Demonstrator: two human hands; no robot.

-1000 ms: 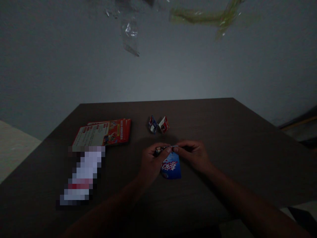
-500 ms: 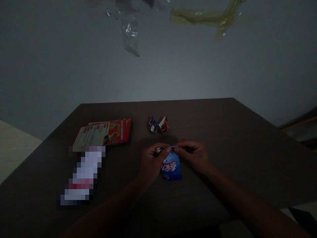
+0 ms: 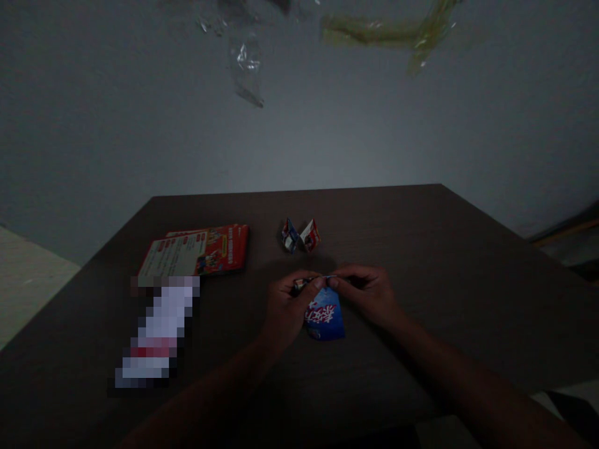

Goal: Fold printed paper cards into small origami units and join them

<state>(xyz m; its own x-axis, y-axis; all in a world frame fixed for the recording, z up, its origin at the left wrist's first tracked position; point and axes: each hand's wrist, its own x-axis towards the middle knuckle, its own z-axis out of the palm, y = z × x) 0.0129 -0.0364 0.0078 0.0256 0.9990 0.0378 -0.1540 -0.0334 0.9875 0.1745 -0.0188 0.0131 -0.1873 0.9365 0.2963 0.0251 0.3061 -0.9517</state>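
Between the fingertips of both hands is a blue printed sheet (image 3: pixel 325 318) with white and red lettering; I cannot tell whether it is paper or a wrapper. My left hand (image 3: pixel 291 305) pinches its upper edge from the left, fingers closed. From the right, my right hand (image 3: pixel 372 293) pinches the same edge, thumb and fingers together. The lower part of the sheet hangs toward me, slightly curved. A dark patterned bit (image 3: pixel 299 284) shows under the left thumb. Just beyond the hands stand two small folded pieces, a blue one (image 3: pixel 289 236) and a red-and-white one (image 3: pixel 310 236).
On the left of the brown table (image 3: pixel 444 249) lies a stack of red printed cards or booklets (image 3: pixel 224 249). Nearer me is a pale, pixelated long object (image 3: pixel 161 330). A grey wall (image 3: pixel 350 137) with yellow tape (image 3: pixel 374 31) rises behind.
Both hands keep their pinch at the same place. The lower edge of the sheet has shifted very slightly; nothing else has visibly moved.
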